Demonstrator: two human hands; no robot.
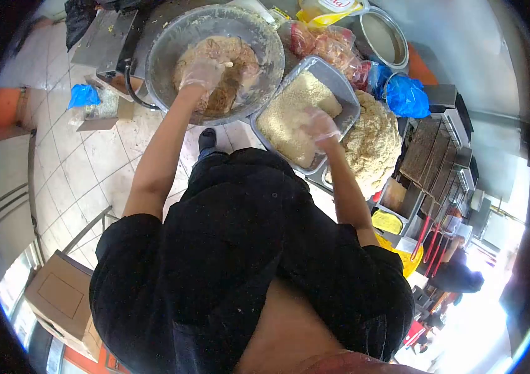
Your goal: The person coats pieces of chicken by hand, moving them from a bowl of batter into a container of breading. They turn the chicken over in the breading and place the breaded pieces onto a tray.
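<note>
My left hand (204,75), in a clear plastic glove, is inside a large metal bowl (160,62). It touches a wet, battered mass of what looks like raw meat (234,51); its fingers are mostly hidden. To the right, my gloved right hand (321,126) is over a grey plastic tub (350,103) of pale, coarse crumbs (287,118). Motion smears its fingers, and whether they hold anything does not show. Beside that tub rises a large heap of pale, crumb-coated pieces (374,146).
Plastic bags of reddish meat (327,47) lie behind the tub, near a round metal pot (383,37) and a blue bag (407,95). Red-handled tools (433,249) are at the right. A cardboard box (59,299) stands low at the left on the tiled-floor side.
</note>
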